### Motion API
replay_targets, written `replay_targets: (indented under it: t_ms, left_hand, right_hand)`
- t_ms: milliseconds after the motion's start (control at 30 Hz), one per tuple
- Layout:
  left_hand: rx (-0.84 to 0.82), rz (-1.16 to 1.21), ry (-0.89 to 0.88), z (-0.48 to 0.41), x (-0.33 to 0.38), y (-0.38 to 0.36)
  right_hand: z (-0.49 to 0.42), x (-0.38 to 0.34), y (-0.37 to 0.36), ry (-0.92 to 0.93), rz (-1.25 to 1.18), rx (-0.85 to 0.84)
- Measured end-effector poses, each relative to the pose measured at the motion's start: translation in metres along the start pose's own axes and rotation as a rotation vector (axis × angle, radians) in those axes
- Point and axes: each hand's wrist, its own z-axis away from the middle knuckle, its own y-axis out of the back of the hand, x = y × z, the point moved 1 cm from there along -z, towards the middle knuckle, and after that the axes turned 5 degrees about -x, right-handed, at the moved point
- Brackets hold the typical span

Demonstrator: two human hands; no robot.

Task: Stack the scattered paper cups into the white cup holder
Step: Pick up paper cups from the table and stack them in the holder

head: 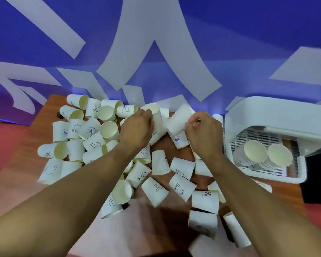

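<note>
At the tabletop [48, 110] right edge, white cup holder [278, 112] with two stacks [254, 151] begun. Strewn from middle to left and near edges, scattered paper cups [159, 163]: probably light, thin-walled, easily crushed; best gripped gently near the stiffer rim. Fingers of left hand [135, 127] curled round an upright cup [153, 112]; those of right hand [202, 132] pinching a tilted cup [178, 120].

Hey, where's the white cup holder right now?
Head view, far right: the cup holder stands just right of the right hand, with two cup stacks inside.
</note>
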Motion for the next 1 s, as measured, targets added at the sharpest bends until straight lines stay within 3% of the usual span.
replay_targets:
  t_ms: [167, 467, 667, 1000]
  left_hand:
    - [0.046, 0.122, 0.008, 0.026, 0.047, 0.018]
    - [0.164, 0.159, -0.272, 0.044, 0.143, 0.017]
    - [0.252, 0.187, -0.406, 0.05, 0.21, -0.007]
    - [0.202, 0.158, -0.502, 0.056, 0.279, -0.036]
  right_hand:
    - [0.031, 0.012, 0.042, 0.035, 0.004, 0.055]
    - [0.067, 0.069, 0.13, 0.139, 0.102, 0.217]
    - [0.086, 0.123, 0.175, 0.066, 0.115, 0.304]
    - [0.098, 0.182, 0.213, 0.043, 0.281, 0.285]
